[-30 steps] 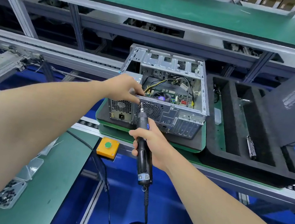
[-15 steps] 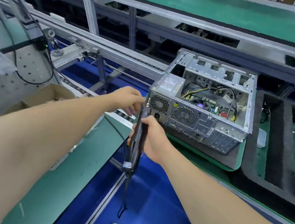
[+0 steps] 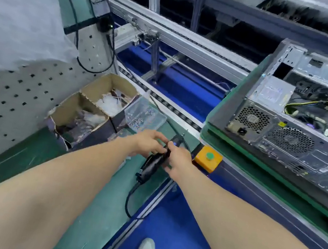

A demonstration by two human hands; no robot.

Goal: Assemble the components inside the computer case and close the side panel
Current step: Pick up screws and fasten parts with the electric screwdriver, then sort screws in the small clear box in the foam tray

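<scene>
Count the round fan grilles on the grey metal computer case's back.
2: one round grille at the back's left end; the other just right of it. The case's right end is cropped.

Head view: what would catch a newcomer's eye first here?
Both bare arms meet mid-frame, where the right hand grips a black electric screwdriver and the left hand touches its upper end. At the right sits the open computer case, wiring exposed. An orange button box stands between case and hands.
</scene>
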